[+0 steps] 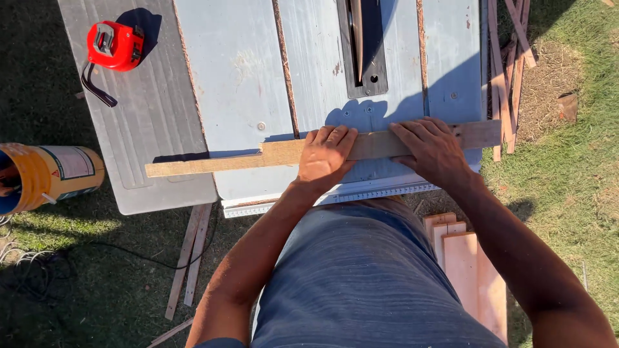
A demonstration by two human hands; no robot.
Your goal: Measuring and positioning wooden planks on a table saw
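Both hands, left hand (325, 154) and right hand (431, 149), press flat, fingers spread, on the uncut wooden strip (258, 156) lying across the tabletop (245, 77), short of the saw blade (356, 32)

You're outdoors on grass (567, 193) in hard sunlight | grey saw table (238, 77) fills the upper centre | yellow bucket (48, 177) at left edge | wood offcuts (509, 71) upper right | boards (471, 270) lower right | deep shadow lower left

Grey table saw top (238, 71) is standing on grass. Long wooden strip (213, 162) is lying crosswise along its 6 o'clock edge; red tape measure (115, 45) is sitting at 10 o'clock; saw blade (358, 32) is poking up at 12.
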